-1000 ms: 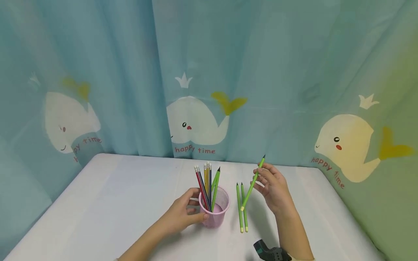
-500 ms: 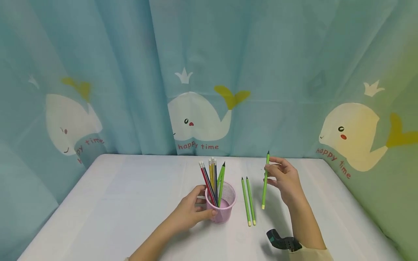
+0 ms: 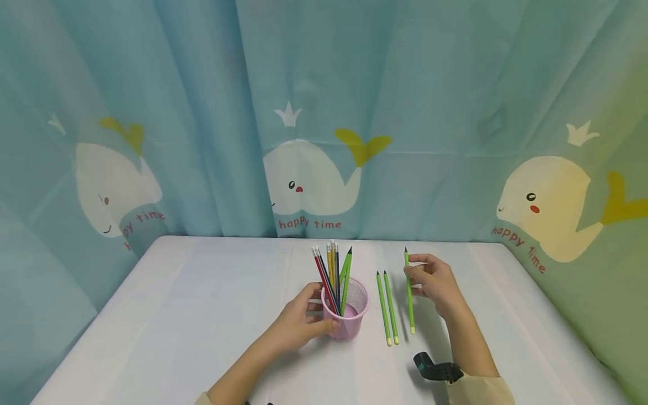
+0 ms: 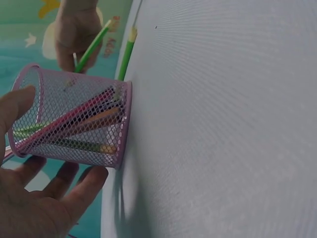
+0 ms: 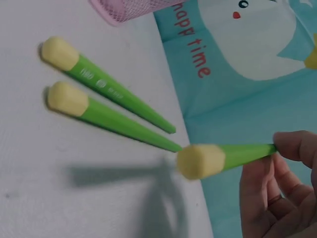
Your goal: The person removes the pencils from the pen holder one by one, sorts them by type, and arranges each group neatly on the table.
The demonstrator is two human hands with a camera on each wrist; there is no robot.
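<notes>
A pink mesh pencil cup (image 3: 346, 327) stands upright on the table, holding red, dark, yellow and green pencils. My left hand (image 3: 296, 325) grips it from the left, thumb at the front and fingers round the far side. Thumb and fingers of my right hand (image 3: 436, 284) pinch a green pencil (image 3: 409, 298), dark point away from me and pale yellow end towards me. In the right wrist view this pencil (image 5: 237, 156) is above the table, apart from its shadow. Two more green pencils (image 3: 383, 309) lie side by side between cup and right hand.
The white table (image 3: 212, 315) reaches back to a blue-green curtain (image 3: 430, 112) printed with white whales. A black wrist device (image 3: 436, 368) sits on my right forearm, above a pale sleeve (image 3: 481, 389).
My right hand has carried the green pencil rightward from over the two lying pencils, then lowered it beside them. The left hand stays on the cup. The head view has shifted slightly.
</notes>
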